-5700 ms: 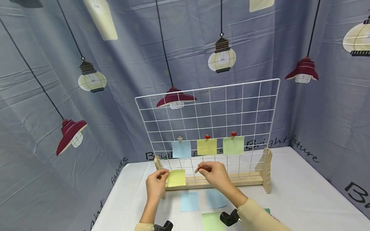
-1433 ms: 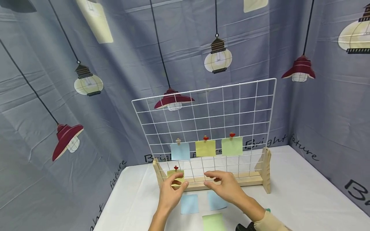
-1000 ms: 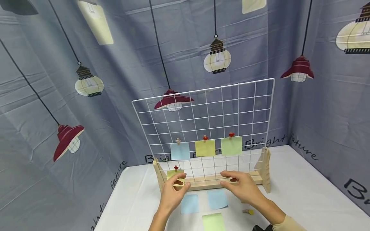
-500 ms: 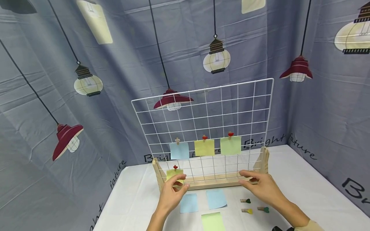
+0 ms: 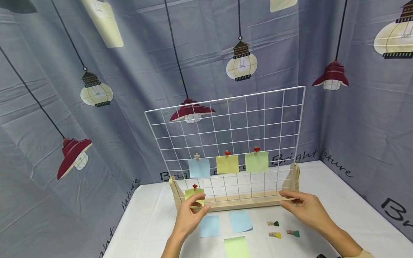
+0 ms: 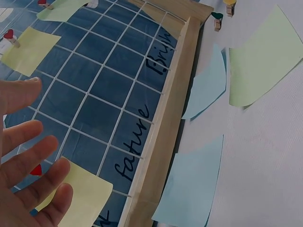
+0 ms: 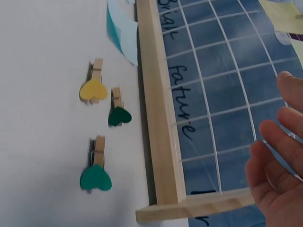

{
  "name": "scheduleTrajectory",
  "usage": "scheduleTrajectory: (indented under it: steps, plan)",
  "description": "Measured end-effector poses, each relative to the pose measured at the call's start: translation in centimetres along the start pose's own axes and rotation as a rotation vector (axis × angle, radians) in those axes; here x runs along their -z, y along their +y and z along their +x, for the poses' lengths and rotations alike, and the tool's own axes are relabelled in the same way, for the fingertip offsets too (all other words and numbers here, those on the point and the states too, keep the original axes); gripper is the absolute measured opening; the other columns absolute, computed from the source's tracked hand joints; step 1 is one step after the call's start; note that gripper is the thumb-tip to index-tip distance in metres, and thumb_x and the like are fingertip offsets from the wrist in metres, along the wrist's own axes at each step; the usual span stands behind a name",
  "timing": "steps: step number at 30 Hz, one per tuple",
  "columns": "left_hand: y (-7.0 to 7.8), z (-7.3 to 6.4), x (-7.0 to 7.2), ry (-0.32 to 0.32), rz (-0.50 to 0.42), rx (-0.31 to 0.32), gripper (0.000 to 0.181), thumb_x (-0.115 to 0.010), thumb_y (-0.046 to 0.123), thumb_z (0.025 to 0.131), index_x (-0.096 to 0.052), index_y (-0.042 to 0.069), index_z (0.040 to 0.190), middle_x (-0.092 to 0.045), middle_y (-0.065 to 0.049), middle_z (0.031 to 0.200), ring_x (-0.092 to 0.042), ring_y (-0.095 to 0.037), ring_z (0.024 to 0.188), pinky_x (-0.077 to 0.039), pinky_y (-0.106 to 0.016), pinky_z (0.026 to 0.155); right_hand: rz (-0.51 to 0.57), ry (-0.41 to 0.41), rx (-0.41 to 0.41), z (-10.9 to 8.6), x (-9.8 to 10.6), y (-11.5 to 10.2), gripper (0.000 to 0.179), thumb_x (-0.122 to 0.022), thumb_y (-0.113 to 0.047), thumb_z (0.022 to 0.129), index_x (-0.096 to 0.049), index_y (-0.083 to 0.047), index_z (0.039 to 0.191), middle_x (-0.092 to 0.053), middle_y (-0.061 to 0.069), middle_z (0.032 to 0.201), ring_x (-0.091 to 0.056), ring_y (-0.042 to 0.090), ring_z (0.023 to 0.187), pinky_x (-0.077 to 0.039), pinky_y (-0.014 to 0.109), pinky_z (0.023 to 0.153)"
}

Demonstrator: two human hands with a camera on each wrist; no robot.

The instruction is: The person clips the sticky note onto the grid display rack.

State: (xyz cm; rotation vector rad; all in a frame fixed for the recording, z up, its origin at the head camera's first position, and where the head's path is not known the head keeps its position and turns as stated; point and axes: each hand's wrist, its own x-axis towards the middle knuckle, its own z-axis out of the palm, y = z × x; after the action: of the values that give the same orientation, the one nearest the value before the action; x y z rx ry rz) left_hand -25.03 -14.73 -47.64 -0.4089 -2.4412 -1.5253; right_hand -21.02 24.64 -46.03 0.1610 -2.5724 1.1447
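My left hand is relaxed beside the lower yellow sticky note, which hangs from a clothespin with a red heart on the white wire grid. Nothing is in that hand. My right hand, also holding nothing, hovers with loosely bent fingers by the right end of the grid's wooden base. Three clothespins lie on the table left of it: one dark green, one yellow, one teal. Higher on the grid hang a blue note, a yellow note and a green note, each clipped.
Two blue notes and a light green note lie on the white table before the stand. Wooden side supports hold the grid. A grey lamp-print curtain surrounds the table.
The lower yellow note, earlier in my left hand, now hangs clipped by the red-heart clothespin my right hand held. My right hand has moved rightward, uncovering the clothespins on the table.
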Motion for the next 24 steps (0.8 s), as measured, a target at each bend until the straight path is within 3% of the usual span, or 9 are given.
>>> scheduleTrajectory:
  steps: [9,15,18,22,24]
  plan:
    - [-1.1,-0.2,-0.1,0.012,0.034,0.039,0.036,-0.083,0.031,0.086,-0.073,0.026,0.120,-0.073,0.003,0.117,-0.066,-0.019,0.097,-0.053,-0.024,0.075,-0.006,0.008,-0.005,-0.2,-0.1,0.8,0.037,-0.082,-0.035,0.088,-0.078,-0.013,0.118,-0.075,0.008,0.123,-0.071,0.029,0.098,-0.057,0.029,0.078]
    - [-2.0,-0.5,-0.1,-0.008,0.037,0.067,0.038,-0.083,0.031,0.086,-0.072,0.022,0.121,-0.074,-0.009,0.118,-0.067,-0.026,0.098,-0.051,-0.023,0.074,-0.014,0.013,-0.008,-0.5,0.0,0.9,0.036,-0.083,-0.035,0.088,-0.078,-0.013,0.116,-0.076,0.010,0.122,-0.071,0.027,0.097,-0.056,0.027,0.075]
    - [-2.8,-0.7,-0.1,-0.015,0.053,0.084,0.039,-0.084,0.033,0.085,-0.073,0.020,0.120,-0.074,-0.012,0.117,-0.067,-0.028,0.096,-0.049,-0.023,0.073,-0.029,0.019,-0.005,-0.6,0.0,1.1,0.036,-0.083,-0.035,0.087,-0.078,-0.013,0.116,-0.075,0.010,0.124,-0.070,0.019,0.093,-0.056,0.027,0.075]
    - [-3.8,-1.0,-0.3,-0.016,0.086,0.107,0.043,-0.085,0.034,0.083,-0.073,0.016,0.120,-0.075,-0.008,0.115,-0.067,-0.027,0.095,-0.048,-0.024,0.072,-0.041,0.024,-0.009,-0.8,0.0,1.3,0.036,-0.084,-0.035,0.086,-0.079,-0.013,0.115,-0.075,0.010,0.123,-0.065,0.003,0.089,-0.055,0.025,0.076]
    - [-4.4,-1.1,-0.4,-0.014,0.093,0.114,0.044,-0.085,0.033,0.083,-0.073,0.014,0.120,-0.075,-0.008,0.115,-0.067,-0.028,0.094,-0.049,-0.025,0.072,-0.040,0.025,-0.013,-0.8,0.0,1.4,0.037,-0.084,-0.034,0.086,-0.079,-0.013,0.115,-0.076,0.010,0.122,-0.064,0.001,0.089,-0.056,0.026,0.077]
